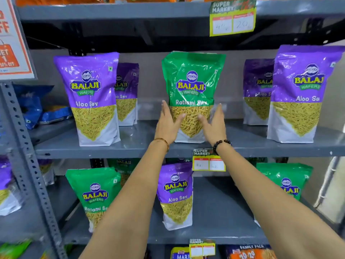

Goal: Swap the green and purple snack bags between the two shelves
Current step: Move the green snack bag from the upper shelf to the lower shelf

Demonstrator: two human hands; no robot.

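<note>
A green snack bag (192,79) stands upright in the middle of the upper shelf (112,150). My left hand (166,124) and my right hand (214,126) clasp its lower sides, thumbs on its front. Purple bags stand on the same shelf at the left (89,94) and right (298,90), with more purple ones behind them. On the lower shelf (214,234) a purple bag (176,193) stands in the middle, between a green bag at the left (95,193) and a green bag at the right (285,182), which my right forearm partly hides.
A perforated steel upright (28,165) borders the shelves on the left, with blue packets (31,109) beyond it. Price tags hang from the upper shelf edge (209,161) and the shelf above (232,18). A promo sign (13,38) hangs at top left.
</note>
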